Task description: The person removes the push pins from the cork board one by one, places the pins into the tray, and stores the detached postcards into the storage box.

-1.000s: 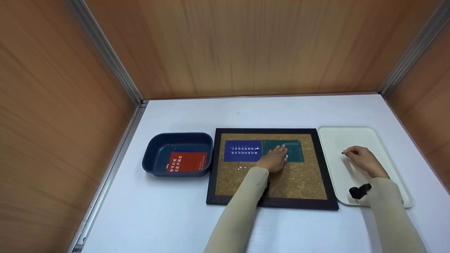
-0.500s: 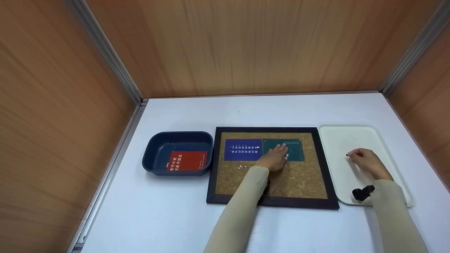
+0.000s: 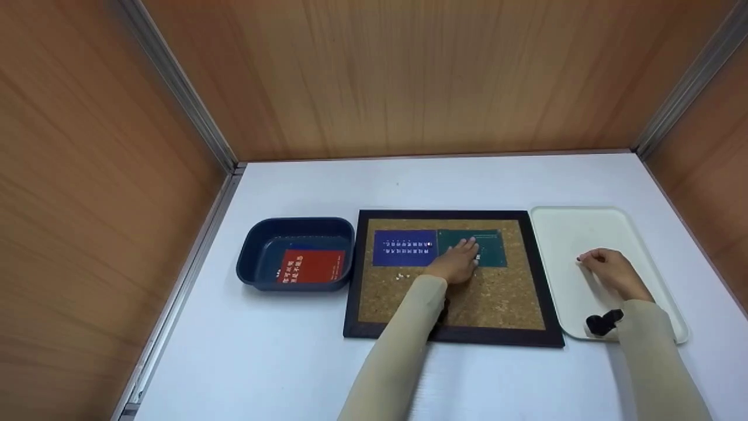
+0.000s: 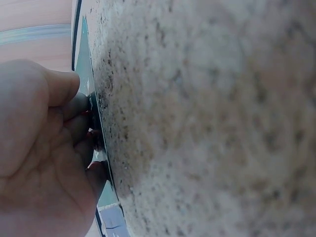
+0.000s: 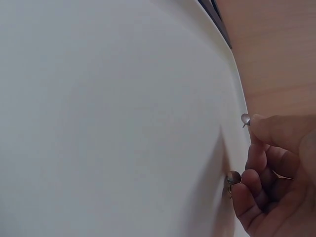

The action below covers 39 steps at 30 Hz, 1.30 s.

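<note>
My left hand (image 3: 454,264) lies with its fingers spread on a green card (image 3: 492,248), which sits on a framed cork board (image 3: 456,298). In the left wrist view the fingers (image 4: 81,118) of that hand reach down onto the card. Beside the green card lies a blue card (image 3: 403,248) with white print. Over a pale tray (image 3: 567,234), my right hand (image 3: 613,273) pinches a thumbtack (image 5: 246,119) between thumb and forefinger. A second, brass-coloured thumbtack (image 5: 233,177) shows right at the tips of the other curled fingers.
A dark blue bin (image 3: 257,251) with a red card (image 3: 312,266) in it stands left of the board. Several small white bits (image 3: 400,276) lie on the cork below the blue card. Wood-grain panels (image 3: 409,76) enclose the white table (image 3: 280,362).
My right hand has shifted slightly to the right and towards me over the tray, still pinching the thumbtack. The left hand stays in place on the green card.
</note>
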Available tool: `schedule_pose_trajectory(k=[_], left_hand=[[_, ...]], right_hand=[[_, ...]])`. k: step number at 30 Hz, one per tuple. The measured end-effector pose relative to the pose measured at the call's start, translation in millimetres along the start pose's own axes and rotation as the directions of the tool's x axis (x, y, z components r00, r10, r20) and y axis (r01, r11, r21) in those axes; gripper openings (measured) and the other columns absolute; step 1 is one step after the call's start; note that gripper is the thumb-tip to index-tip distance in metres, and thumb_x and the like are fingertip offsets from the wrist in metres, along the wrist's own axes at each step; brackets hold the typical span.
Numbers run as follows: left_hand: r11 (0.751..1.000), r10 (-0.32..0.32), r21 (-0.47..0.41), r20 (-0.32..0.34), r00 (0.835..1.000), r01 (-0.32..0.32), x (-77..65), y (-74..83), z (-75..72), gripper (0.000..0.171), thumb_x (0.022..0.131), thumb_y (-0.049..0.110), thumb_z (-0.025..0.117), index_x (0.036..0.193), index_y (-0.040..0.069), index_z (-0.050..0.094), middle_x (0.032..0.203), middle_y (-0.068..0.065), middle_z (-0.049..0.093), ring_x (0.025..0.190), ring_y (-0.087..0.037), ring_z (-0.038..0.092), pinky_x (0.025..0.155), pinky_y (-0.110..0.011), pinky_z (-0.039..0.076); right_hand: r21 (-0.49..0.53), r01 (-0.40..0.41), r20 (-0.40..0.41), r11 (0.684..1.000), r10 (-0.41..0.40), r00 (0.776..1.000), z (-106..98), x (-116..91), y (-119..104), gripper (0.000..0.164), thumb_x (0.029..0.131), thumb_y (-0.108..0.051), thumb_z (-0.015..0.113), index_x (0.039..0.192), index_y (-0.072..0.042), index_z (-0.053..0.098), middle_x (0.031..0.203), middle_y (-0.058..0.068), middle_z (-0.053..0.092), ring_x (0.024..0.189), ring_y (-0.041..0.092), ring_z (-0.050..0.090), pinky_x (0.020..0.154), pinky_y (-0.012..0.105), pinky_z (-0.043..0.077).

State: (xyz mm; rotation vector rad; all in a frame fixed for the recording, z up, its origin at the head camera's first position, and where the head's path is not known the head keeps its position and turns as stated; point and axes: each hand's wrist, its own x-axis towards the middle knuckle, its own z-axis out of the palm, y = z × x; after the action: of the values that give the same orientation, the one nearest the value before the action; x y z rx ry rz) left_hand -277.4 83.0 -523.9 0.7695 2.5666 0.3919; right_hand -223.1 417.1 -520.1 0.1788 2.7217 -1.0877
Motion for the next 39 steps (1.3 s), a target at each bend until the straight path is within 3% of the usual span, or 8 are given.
schedule_pose_trajectory(k=[9, 20, 28, 39], left_hand=[[1.000, 0.001, -0.001, 0.002, 1.000, -0.001, 0.6, -0.7, -0.8, 0.051, 0.107, 0.029, 0.026, 0.155, 0.017, 0.017, 0.163, 0.004, 0.007, 0.150, -0.012, 0.005, 0.123, -0.029, 0.010], [1.000, 0.017, -0.016, 0.003, 1.000, -0.017, 0.2, -0.1, -3.2, 0.051, 0.107, 0.029, 0.026, 0.155, 0.016, 0.017, 0.163, 0.002, 0.007, 0.150, -0.013, 0.005, 0.124, -0.030, 0.010], [1.000, 0.018, -0.026, -0.002, 1.000, -0.018, -2.0, -0.2, -2.1, 0.051, 0.107, 0.029, 0.027, 0.155, 0.016, 0.018, 0.163, 0.003, 0.008, 0.150, -0.013, 0.005, 0.123, -0.029, 0.010], [1.000, 0.008, -0.021, -0.007, 1.000, -0.008, -1.9, -0.3, -1.4, 0.051, 0.107, 0.029, 0.027, 0.155, 0.015, 0.019, 0.163, 0.002, 0.009, 0.150, -0.013, 0.006, 0.123, -0.029, 0.011]], right_hand=[[-0.013, 0.020, -0.019, 1.000, -0.020, 1.000, -0.6, 0.2, 0.3, 0.046, 0.101, -0.031, 0.042, 0.117, 0.009, 0.057, 0.109, 0.020, 0.062, 0.083, 0.010, 0.049, 0.068, 0.017, 0.041], [-0.028, 0.032, -0.021, 0.999, -0.032, 0.999, -1.9, -1.1, 0.0, 0.050, 0.102, -0.037, 0.042, 0.114, 0.010, 0.055, 0.108, 0.021, 0.059, 0.090, 0.020, 0.049, 0.072, 0.020, 0.041], [-0.005, 0.040, -0.016, 0.999, -0.040, 0.999, -2.3, -3.0, 0.9, 0.049, 0.101, -0.038, 0.044, 0.112, 0.009, 0.056, 0.102, 0.014, 0.061, 0.087, 0.014, 0.048, 0.071, 0.017, 0.040], [0.014, 0.007, -0.056, 1.000, -0.007, 0.998, -1.6, -3.2, -0.2, 0.057, 0.100, -0.043, 0.044, 0.119, 0.010, 0.055, 0.112, 0.021, 0.059, 0.087, 0.009, 0.049, 0.072, 0.016, 0.042]])
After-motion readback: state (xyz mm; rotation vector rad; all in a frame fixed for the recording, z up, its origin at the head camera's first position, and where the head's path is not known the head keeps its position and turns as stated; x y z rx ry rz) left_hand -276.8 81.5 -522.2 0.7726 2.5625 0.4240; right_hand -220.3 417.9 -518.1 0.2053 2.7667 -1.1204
